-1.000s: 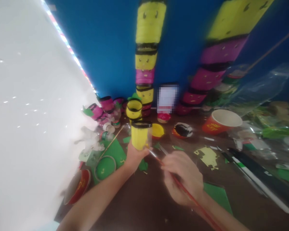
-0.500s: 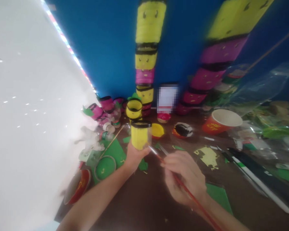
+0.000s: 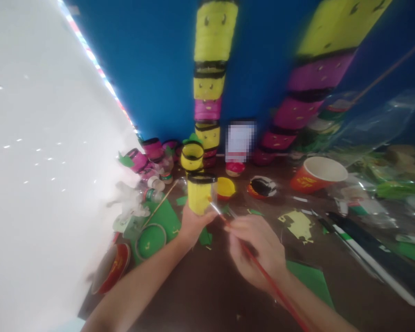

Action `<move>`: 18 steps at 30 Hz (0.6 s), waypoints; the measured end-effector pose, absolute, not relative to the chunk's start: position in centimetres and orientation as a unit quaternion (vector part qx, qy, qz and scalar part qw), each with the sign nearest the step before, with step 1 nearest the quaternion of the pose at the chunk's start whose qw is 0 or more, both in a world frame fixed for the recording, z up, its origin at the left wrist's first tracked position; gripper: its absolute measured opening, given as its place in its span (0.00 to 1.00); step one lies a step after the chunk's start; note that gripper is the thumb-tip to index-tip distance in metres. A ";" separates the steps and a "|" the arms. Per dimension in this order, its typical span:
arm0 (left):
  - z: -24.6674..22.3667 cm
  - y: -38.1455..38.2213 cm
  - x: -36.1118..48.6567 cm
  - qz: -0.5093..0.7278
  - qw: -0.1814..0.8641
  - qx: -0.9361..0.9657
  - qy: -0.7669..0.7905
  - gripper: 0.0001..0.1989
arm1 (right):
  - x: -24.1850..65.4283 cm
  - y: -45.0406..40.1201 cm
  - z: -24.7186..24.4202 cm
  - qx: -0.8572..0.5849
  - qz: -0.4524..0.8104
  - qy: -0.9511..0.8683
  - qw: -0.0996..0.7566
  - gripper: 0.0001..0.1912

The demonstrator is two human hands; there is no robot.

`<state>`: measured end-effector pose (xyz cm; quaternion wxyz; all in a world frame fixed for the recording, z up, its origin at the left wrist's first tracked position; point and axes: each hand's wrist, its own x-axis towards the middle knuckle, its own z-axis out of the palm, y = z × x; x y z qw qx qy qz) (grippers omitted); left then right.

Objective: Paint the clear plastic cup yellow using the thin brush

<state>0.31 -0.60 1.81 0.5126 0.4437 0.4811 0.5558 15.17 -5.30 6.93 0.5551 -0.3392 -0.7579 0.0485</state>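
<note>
My left hand [image 3: 193, 226] is closed around the base of a clear plastic cup [image 3: 199, 196], upright, with a black rim and yellow paint over much of its side. My right hand [image 3: 257, 246] grips a red-handled paintbrush [image 3: 252, 260], and its yellow-tipped bristles touch the cup's right side, where a strip looks unpainted. Just behind the cup sits a shallow dish of yellow paint [image 3: 226, 187]. A dish of black paint [image 3: 262, 186] stands to its right. Another yellow cup [image 3: 192, 157] with a black rim and green leaf is behind my left hand.
Yellow and magenta stacked cups [image 3: 207, 110] rise against the blue backdrop [image 3: 152, 69]. An orange paper cup [image 3: 311, 177] stands at right, near pens [image 3: 373, 263] and a yellow scrap [image 3: 297, 225]. At left lie green sheets [image 3: 171, 214], a ring [image 3: 151, 240] and a red bowl [image 3: 119, 265].
My right hand has moved slightly left and up, bringing the brush tip onto the cup's side. My left hand and the cup have barely moved.
</note>
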 end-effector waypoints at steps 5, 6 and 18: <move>1.8 -0.6 0.3 0.541 0.499 0.440 0.515 0.23 | 15.4 -5.4 6.8 -0.321 0.031 -0.760 0.565 0.12; 1.8 -0.6 0.3 0.542 0.503 0.441 0.508 0.23 | 15.4 -5.3 6.8 -0.326 0.025 -0.752 0.573 0.13; 1.3 -0.6 0.2 0.549 0.514 0.443 0.488 0.24 | 15.5 -5.3 7.3 -0.332 0.027 -0.754 0.566 0.12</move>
